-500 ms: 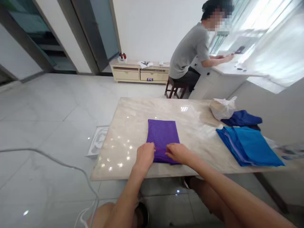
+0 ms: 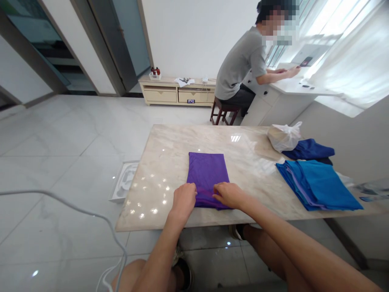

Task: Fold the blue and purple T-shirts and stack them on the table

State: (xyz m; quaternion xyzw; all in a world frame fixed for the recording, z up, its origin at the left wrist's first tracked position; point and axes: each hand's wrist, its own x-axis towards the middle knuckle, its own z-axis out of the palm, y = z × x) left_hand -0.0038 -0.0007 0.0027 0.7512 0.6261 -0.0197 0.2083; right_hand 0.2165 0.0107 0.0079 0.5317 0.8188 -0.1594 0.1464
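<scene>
At your far left, a grey cable (image 2: 75, 209) runs over the floor tiles. Next comes a shallow white box (image 2: 118, 198), uncovered, beside the table's left edge; something white lies inside, too indistinct to name. Behind, the wooden TV cabinet (image 2: 161, 95) has both drawers shut, and the small white basket (image 2: 155, 77) on its top holds dark red bottles (image 2: 155, 71).

Your left hand (image 2: 185, 198) is nearly closed, fingers curled at the near left edge of the folded purple cloth (image 2: 208, 168), which lies flat on the marble-patterned table (image 2: 170, 138) in front of you. Your right hand (image 2: 227, 194) is half closed, fingertips bent down at the cloth's near right part. Whether either hand pinches the fabric, you cannot tell.

Farther right, a white plastic bag (image 2: 284, 137), gathered at the top, encloses something pale. Against it lies a dark blue cloth (image 2: 310, 149), with folded bright blue fabric (image 2: 330, 182) stacked nearer you.
</scene>
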